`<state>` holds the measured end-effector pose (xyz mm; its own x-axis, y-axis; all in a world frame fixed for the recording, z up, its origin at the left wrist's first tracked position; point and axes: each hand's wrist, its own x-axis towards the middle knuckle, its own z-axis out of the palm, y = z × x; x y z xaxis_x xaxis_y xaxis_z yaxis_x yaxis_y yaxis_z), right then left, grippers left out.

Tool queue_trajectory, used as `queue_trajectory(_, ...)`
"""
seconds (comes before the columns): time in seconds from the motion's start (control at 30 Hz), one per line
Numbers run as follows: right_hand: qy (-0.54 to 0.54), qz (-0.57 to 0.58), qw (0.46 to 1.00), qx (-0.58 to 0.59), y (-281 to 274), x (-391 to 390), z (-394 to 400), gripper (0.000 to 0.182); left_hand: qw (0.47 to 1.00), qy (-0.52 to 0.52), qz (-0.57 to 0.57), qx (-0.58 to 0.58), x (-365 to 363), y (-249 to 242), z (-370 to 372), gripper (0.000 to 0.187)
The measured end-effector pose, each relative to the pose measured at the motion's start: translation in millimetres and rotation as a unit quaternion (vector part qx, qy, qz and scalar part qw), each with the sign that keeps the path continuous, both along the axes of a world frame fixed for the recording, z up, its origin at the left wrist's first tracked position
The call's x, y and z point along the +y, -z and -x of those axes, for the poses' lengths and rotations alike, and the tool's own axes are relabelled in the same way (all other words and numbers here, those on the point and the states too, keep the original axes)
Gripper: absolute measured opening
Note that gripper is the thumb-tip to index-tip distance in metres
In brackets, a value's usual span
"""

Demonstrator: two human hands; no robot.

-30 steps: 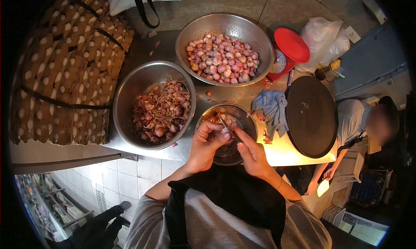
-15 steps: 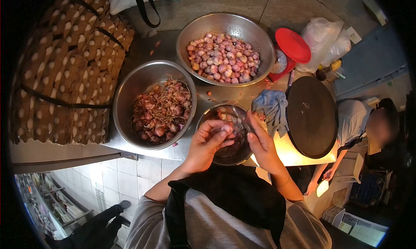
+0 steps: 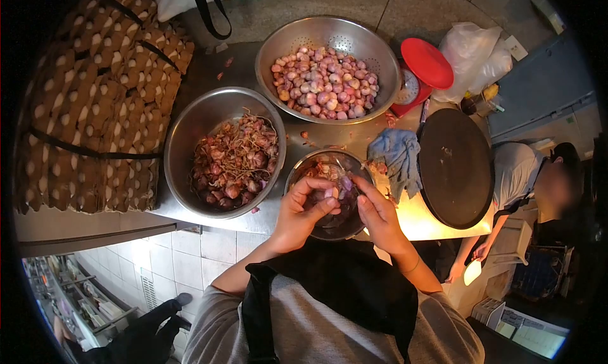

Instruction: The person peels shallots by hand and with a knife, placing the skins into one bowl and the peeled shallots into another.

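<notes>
My left hand [image 3: 303, 211] pinches a small shallot [image 3: 330, 192] over the near small steel bowl [image 3: 297, 171], which holds peels. My right hand [image 3: 377, 213] is closed around a small knife whose blade [image 3: 342, 168] points up over that bowl, close to the shallot. A medium steel bowl [image 3: 190, 123] to the left holds unpeeled shallots and skins. A large steel colander [image 3: 329, 31] at the back holds peeled shallots.
Stacked egg trays [image 3: 95, 104] fill the left side. A blue cloth [image 3: 396, 155], a round dark board [image 3: 455, 168] and a red kitchen scale [image 3: 421, 69] lie to the right. Another person [image 3: 532, 174] sits at right, below the counter edge.
My right hand swung out to the right with the knife, then came back beside my left hand over the small bowl. My left hand stayed holding the shallot.
</notes>
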<state>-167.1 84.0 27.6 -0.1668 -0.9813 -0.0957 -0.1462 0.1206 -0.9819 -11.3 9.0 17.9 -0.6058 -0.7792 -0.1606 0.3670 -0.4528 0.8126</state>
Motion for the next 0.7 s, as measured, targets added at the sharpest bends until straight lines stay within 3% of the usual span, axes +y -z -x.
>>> queue_trajectory(0.1,0.019,-0.034,0.996,-0.08,1,3,-1,0.037,1.0,-0.011,-0.01,0.008,-1,1,3,0.021)
queue_trajectory(0.2,0.008,0.015,1.0,0.013,-5,3,-9,0.037,1.0,-0.01,-0.004,0.006,-1,7,4,0.022)
queue_trajectory(0.27,-0.013,0.076,0.987,0.139,-10,2,-14,0.037,1.0,-0.008,-0.02,0.018,-1,11,4,0.021)
queue_trajectory(0.47,-0.023,0.114,0.988,0.104,-4,0,-16,0.037,0.993,-0.014,-0.101,0.051,-3,9,4,0.018)
queue_trajectory(0.57,-0.022,0.142,0.975,0.171,-3,0,-16,0.038,0.989,-0.029,-0.137,0.05,-3,3,4,0.018)
queue_trajectory(0.7,0.001,0.097,0.964,0.246,-3,2,-14,0.039,0.988,0.006,-0.151,0.039,-6,11,-1,0.016)
